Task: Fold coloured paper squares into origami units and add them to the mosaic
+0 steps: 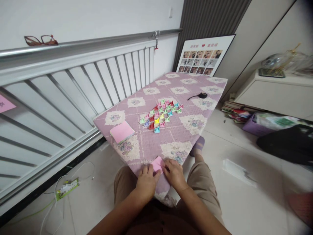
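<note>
A small square of folded pink paper (157,163) lies at the near corner of the table, between my two hands. My left hand (146,180) presses on its left edge with fingers bent and thumb on the paper. On the other side, my right hand (174,173) pinches the right edge of the paper. Farther up the cloth sit several small folded paper pieces (156,120) in red, green, yellow, blue and pink, set out in rows. To the left rests a stack of square paper (122,132) with a pink sheet on top.
A flowered pink tablecloth (151,143) covers the table. A black object with a short cord (202,95) lies toward the far right. A white radiator (110,78) runs along the left, with glasses (41,40) above it. A power strip (67,189) sits on the floor.
</note>
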`<state>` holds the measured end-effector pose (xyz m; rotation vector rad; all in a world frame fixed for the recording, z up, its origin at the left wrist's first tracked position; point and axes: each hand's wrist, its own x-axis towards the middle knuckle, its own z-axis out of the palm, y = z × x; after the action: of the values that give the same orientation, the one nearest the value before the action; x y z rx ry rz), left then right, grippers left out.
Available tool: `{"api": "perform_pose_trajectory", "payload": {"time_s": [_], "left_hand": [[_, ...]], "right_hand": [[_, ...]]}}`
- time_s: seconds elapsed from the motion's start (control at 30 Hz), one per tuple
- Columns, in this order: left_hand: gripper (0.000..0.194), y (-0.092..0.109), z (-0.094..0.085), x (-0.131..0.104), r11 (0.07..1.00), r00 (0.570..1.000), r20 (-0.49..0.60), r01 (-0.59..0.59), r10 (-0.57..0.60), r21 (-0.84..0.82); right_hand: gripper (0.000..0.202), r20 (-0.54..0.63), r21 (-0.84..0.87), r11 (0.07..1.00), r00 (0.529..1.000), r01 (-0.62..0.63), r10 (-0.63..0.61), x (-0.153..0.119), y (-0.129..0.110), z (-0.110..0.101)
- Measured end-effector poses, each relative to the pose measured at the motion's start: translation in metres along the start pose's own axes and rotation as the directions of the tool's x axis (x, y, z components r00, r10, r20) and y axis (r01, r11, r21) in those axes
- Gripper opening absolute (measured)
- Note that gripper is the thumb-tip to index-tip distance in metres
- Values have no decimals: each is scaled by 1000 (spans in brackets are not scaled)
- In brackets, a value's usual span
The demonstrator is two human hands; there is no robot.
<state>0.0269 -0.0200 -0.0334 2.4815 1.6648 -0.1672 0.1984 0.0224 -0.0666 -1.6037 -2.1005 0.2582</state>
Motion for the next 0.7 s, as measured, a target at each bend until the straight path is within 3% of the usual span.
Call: {"api": "perform_pose_trajectory", "payload": {"time_s": [0.23,0.37,0.5,0.7], "left_hand": [[53,-1,-8,1,1000,998,-58,12,-13,-20],[57,-1,-10,5,1000,1000,3,8,-8,-21],[53,1,-5,8,1000,999,50,18,-18,-13],[55,0,-2,4,999,998,65,10,-8,-36]], "right_hand": [[18,70,-86,967,970,239,-233,-9,11,-7],[23,78,-87,951,954,296,-290,-15,12,-10],[22,88,-25,976,973,217,-214,-13,8,-12],[18,172,-17,993,978,-114,115,11,-5,-15]]}}
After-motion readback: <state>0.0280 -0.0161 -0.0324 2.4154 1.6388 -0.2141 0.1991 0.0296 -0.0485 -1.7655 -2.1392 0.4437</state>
